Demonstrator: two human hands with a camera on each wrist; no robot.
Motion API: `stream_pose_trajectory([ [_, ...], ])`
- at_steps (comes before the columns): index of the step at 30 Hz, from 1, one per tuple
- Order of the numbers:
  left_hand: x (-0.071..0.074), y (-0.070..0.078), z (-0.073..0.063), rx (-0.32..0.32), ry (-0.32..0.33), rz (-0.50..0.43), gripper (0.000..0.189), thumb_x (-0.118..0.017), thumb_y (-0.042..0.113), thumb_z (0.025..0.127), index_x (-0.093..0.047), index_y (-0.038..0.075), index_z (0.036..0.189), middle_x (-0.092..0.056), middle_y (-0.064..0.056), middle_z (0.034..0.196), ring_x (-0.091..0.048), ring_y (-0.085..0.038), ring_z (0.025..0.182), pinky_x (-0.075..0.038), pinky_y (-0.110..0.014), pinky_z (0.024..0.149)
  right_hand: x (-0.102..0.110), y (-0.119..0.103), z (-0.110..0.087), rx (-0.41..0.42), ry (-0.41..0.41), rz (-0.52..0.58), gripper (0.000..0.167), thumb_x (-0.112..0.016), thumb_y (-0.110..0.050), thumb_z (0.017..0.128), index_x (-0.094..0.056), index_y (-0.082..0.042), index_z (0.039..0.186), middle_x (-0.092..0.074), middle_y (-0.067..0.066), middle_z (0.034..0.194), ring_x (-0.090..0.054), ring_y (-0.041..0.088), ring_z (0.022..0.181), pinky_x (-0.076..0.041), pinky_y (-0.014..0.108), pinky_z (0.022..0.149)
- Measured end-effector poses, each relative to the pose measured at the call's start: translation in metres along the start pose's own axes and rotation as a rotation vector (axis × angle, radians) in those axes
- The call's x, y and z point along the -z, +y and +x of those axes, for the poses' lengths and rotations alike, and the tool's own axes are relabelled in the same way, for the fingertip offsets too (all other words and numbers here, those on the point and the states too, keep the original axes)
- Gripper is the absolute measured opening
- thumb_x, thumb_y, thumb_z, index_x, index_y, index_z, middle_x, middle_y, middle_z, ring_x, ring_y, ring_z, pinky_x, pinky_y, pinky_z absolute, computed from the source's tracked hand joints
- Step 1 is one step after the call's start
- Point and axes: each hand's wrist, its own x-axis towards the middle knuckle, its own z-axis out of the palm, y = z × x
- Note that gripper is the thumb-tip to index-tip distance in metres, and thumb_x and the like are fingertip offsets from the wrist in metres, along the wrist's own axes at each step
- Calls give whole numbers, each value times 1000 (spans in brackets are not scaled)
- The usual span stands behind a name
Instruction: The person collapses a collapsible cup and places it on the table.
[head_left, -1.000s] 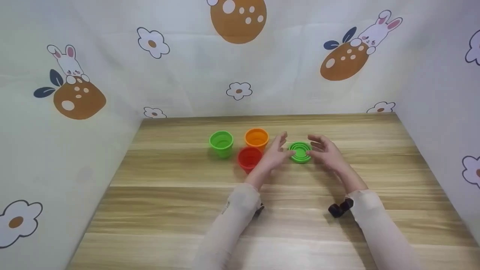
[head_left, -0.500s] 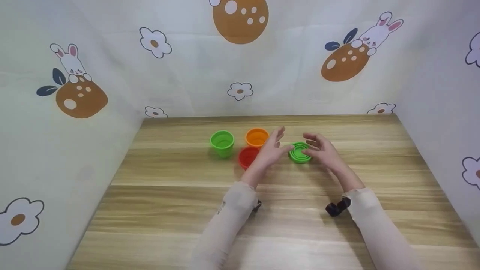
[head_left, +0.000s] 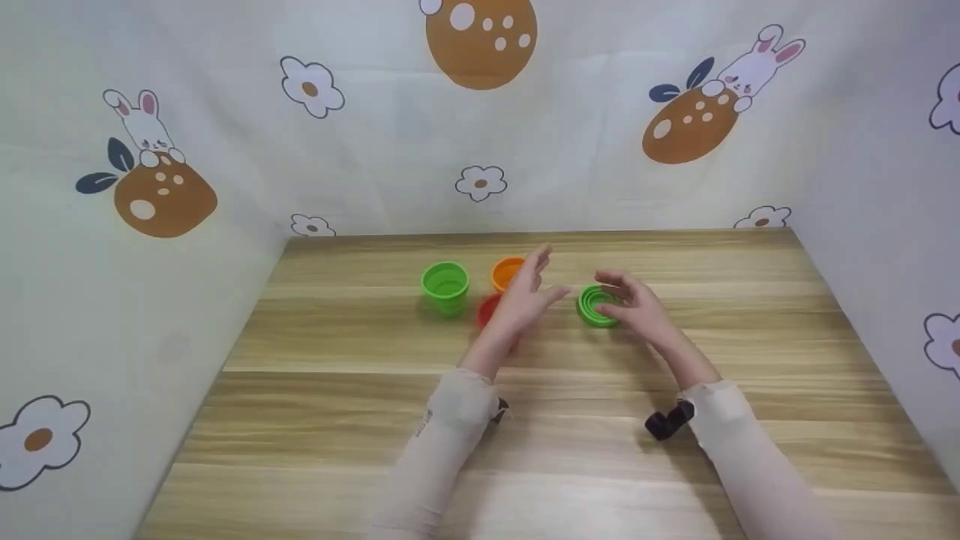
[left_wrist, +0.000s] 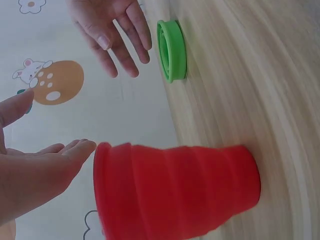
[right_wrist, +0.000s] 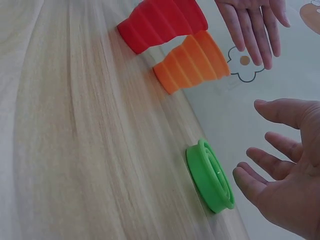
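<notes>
My left hand (head_left: 521, 300) hovers above the red cup (left_wrist: 175, 192) and the orange cup (head_left: 508, 274), hiding part of both in the head view. Its fingers are extended, the thumb stands apart, and nothing is held. To the right, my right hand (head_left: 636, 306) is over a collapsed green cup (right_wrist: 207, 177), flattened into rings on the table. The right wrist view shows a gap between these relaxed fingers and the green rim. Ribbed sides show on the upright red cup and on the orange cup (right_wrist: 192, 62).
An extended green cup (head_left: 445, 289) stands left of the orange and red ones. The wooden table (head_left: 337, 427) meets a patterned cloth wall (head_left: 390, 150) at the back, with more cloth at both sides. A black device (head_left: 669, 421) is at the right wrist.
My left hand has moved left, away from the collapsed green cup and over the red and orange cups. My right hand has shifted slightly left, over the collapsed cup. The cups stay put.
</notes>
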Motion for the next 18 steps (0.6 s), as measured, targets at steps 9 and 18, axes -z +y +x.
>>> stream_pose_trajectory([
  [9,17,-1,-7,23,41,53,73,-66,9,93,-29,7,155,-33,-12,161,-29,-25,152,-24,-38,126,-9,1,0,10,6,0,59,-63,4,91,-37,12,143,-37,34,150,-36,49,141,-28,56,121],
  [18,30,-5,-14,-1,53,69,72,-67,11,94,-28,3,155,-32,-14,162,-29,-27,151,-23,-40,126,-18,1,-2,-5,-20,21,61,-64,1,91,-35,10,145,-37,31,152,-34,48,143,-39,49,117],
])
